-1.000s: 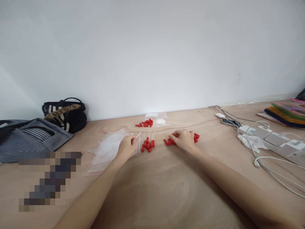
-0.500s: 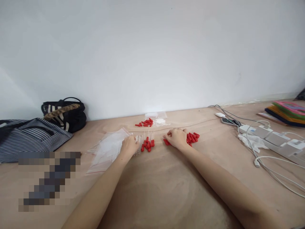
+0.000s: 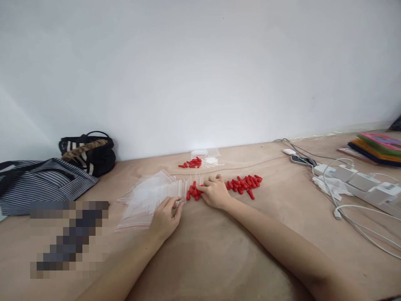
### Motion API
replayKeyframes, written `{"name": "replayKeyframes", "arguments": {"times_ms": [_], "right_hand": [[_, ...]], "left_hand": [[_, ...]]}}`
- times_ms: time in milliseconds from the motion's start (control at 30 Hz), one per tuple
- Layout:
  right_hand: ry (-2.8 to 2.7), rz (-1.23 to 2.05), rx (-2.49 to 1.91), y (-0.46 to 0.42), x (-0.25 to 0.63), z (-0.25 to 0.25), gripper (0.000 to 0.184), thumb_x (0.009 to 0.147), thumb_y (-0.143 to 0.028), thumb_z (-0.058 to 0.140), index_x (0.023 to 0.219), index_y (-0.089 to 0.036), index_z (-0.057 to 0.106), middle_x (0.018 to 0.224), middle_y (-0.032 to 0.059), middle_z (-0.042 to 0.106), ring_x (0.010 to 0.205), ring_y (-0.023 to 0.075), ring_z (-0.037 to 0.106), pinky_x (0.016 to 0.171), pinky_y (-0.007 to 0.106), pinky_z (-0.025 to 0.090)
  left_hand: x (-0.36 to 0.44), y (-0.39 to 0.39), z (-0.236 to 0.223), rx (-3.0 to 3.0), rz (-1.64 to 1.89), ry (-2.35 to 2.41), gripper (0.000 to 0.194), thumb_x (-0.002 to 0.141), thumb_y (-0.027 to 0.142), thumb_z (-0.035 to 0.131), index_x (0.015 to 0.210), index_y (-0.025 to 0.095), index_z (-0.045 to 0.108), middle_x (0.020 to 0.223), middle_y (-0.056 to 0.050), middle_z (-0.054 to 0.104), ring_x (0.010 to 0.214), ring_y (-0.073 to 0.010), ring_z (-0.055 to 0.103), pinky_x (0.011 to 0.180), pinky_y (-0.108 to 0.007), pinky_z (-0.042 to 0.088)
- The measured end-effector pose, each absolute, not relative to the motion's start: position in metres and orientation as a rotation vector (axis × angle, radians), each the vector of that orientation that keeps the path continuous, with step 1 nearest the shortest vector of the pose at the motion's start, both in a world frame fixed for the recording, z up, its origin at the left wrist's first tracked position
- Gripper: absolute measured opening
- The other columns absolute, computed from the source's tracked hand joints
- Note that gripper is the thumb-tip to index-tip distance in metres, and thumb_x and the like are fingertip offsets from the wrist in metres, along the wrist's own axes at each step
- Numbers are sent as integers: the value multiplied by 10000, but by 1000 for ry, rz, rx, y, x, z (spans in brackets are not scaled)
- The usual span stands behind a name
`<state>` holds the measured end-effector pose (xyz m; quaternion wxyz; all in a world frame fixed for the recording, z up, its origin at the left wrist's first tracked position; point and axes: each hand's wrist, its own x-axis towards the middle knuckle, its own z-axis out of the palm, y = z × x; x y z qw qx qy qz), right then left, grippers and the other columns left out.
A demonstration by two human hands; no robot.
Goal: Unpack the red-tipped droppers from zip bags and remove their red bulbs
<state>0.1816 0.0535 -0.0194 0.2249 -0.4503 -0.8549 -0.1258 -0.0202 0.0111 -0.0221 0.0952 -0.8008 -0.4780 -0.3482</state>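
My left hand (image 3: 165,215) rests on the tan table (image 3: 219,251) with its fingers curled in a pinch at the near end of a row of clear tubes (image 3: 183,189); what it pinches is too small to make out. Just left of it lie clear zip bags (image 3: 144,196). My right hand (image 3: 214,192) is closed, its fingertips pressed together on a small cluster of red caps (image 3: 192,193) at the tubes' right end. A loose pile of red caps (image 3: 246,182) lies just right of that hand.
More red caps (image 3: 191,163) and a small clear bag (image 3: 207,156) lie near the wall. Two striped bags (image 3: 46,182) (image 3: 87,152) sit at the left. Power strips (image 3: 366,186), white cables (image 3: 354,219), a phone (image 3: 302,160) and coloured sheets (image 3: 377,146) fill the right.
My right hand left the loose red pile and moved left to the red-capped tube ends. My left hand drew back toward me along the tubes. The view shifted slightly.
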Motion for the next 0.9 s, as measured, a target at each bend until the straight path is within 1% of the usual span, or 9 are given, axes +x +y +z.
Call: {"name": "replayKeyframes", "arguments": {"times_ms": [67,200,333,400,467,567,700,800,900], "right_hand": [[-2344,-404,-1180,55,182,-22,133,772,-234,500,812,-226,627,715,29,617,797,179,468,770,381,199],[-2241,-479,-965,44,193,-25,172,792,-212,476,890,-211,617,709,12,617,763,145,477,785,360,190],[-2141,-347,-819,14,215,-26,189,770,-250,481,906,-213,608,717,-10,628,736,121,510,805,349,206],[-2091,-299,-783,-1,225,-27,178,749,-238,486,880,-216,605,673,-27,627,711,114,526,815,352,214],[-2045,-325,-738,-11,231,-29,145,741,-217,497,842,-224,600,654,-43,636,684,102,538,825,354,214],[-2058,-433,-680,-17,231,-32,130,753,-198,505,834,-248,593,692,-63,662,687,93,552,837,352,210],[-2124,-486,-644,-16,225,-36,164,765,-199,486,873,-267,588,720,-67,674,706,97,557,838,357,215],[-2137,-442,-649,-15,224,-38,194,737,-184,474,874,-259,588,734,-60,673,717,103,559,844,370,206],[-2126,-348,-666,-15,224,-36,208,704,-169,451,836,-248,590,700,-59,656,713,101,554,849,368,200]], "left_hand": [[-19,6,-23,-2409,-1036,-1370,157,832,256,423,842,164,550,663,-8,545,602,-121,546,581,-226,446],[-11,3,-17,-2466,-1029,-1246,137,832,197,423,843,166,557,709,-22,573,658,-125,557,635,-236,460],[-2,2,-16,-2437,-1051,-1071,156,818,213,475,931,170,574,799,-51,598,771,-165,553,718,-287,460],[4,-1,-18,-2485,-1090,-1047,174,823,238,481,952,165,573,809,-56,602,773,-164,555,718,-287,459],[14,-5,-20,-2613,-1120,-1087,171,844,255,448,886,163,586,754,-43,602,719,-146,557,677,-265,456],[33,-14,-21,-2835,-1162,-1269,275,878,265,367,754,169,592,649,-15,587,622,-122,541,601,-243,437],[50,-16,-24,-2934,-1442,-1629,286,873,328,355,771,169,569,678,-12,600,634,-127,550,590,-251,444],[49,-9,-29,-2844,-1758,-1930,218,827,362,438,860,160,514,691,-11,598,605,-120,554,548,-239,445],[40,1,-30,-2795,-1975,-1961,230,801,333,486,961,170,459,787,-33,623,658,-123,581,585,-248,467]]}}
